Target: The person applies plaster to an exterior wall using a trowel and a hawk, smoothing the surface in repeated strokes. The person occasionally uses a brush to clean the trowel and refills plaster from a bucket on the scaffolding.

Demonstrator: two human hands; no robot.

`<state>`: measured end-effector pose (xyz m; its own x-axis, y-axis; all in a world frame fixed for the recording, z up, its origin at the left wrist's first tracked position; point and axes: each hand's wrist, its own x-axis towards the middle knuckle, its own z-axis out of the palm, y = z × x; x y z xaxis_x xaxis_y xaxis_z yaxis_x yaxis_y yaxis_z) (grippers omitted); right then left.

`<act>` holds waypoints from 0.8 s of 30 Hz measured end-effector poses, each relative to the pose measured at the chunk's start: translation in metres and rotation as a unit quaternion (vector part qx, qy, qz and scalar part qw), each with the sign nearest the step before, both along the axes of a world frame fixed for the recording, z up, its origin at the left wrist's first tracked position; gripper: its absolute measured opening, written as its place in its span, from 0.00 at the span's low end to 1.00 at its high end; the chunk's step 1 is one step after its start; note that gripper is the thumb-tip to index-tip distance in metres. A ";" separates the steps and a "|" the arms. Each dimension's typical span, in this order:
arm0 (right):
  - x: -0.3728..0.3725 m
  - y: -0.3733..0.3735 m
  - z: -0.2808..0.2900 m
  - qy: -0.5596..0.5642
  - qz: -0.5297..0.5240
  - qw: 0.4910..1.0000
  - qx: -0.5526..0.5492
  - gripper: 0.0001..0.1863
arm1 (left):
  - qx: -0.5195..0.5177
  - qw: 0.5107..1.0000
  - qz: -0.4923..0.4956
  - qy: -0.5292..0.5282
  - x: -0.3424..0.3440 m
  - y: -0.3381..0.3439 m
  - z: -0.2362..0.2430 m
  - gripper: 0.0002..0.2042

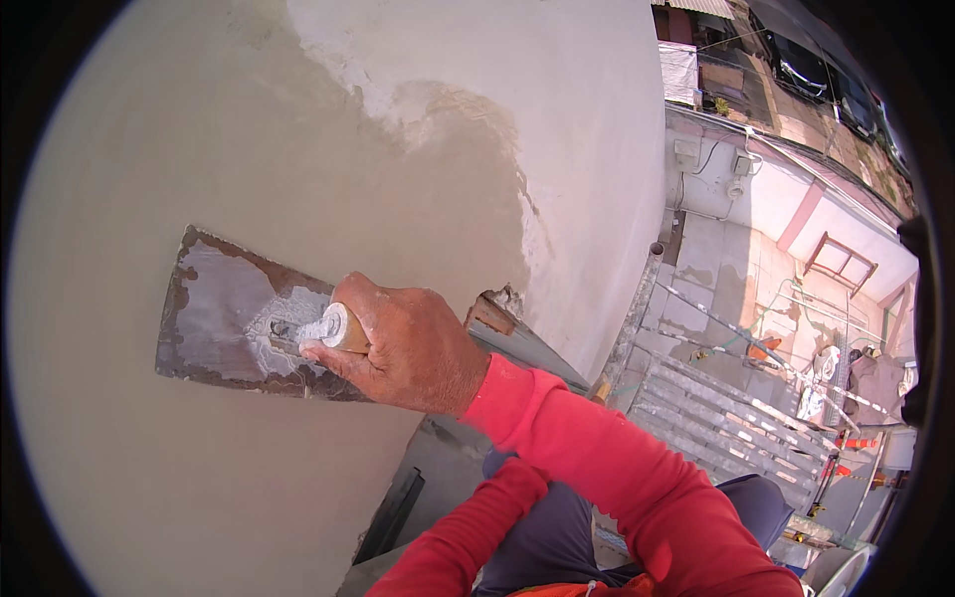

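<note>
My right hand (403, 348) grips the wooden handle (343, 328) of a rectangular steel trowel (219, 303), whose blade lies against a smooth plastered wall (119, 438). The plaster is damp beige on the left and paler toward the upper right, with a rough, ragged border between. Just right of my hand, the wall has a broken edge (492, 308) beside a grey channel or ledge. My left sleeve (443, 542) runs up under my right forearm; my left hand is hidden behind it.
Metal scaffold tubes (647, 289) and a slatted platform (696, 418) stand at the right, by my legs. Far below are a tiled yard (696, 249), a white wall with pink trim (846, 249), a wooden frame (841, 264), assorted clutter and parked cars (796, 55).
</note>
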<state>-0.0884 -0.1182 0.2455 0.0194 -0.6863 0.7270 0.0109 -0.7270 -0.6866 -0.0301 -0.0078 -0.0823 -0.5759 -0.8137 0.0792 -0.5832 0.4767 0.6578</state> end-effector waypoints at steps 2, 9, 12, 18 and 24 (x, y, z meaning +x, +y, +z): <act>-0.005 0.012 -0.016 -0.002 0.019 1.000 0.016 0.24 | 0.001 1.000 0.001 0.001 0.000 0.000 0.000 0.19; -0.035 -0.009 -0.078 -0.035 -0.092 0.990 0.098 0.22 | -0.004 1.000 -0.006 -0.002 0.001 -0.007 0.006 0.19; -0.044 -0.030 -0.087 -0.031 -0.101 0.989 0.104 0.25 | -0.014 0.999 -0.017 -0.035 0.003 -0.008 0.012 0.19; -0.049 -0.061 -0.065 -0.032 -0.122 0.988 0.092 0.25 | 0.085 0.992 0.047 0.080 0.001 -0.007 0.003 0.18; -0.035 -0.057 -0.055 0.035 -0.093 0.990 0.097 0.24 | 0.113 0.984 0.032 0.137 0.003 -0.004 -0.019 0.20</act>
<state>-0.1237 -0.1749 0.1910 -0.0746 -0.8098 0.5819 -0.1625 -0.5659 -0.8083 -0.0274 -0.0121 -0.1009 -0.5046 -0.8625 0.0371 -0.3941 0.2684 0.8790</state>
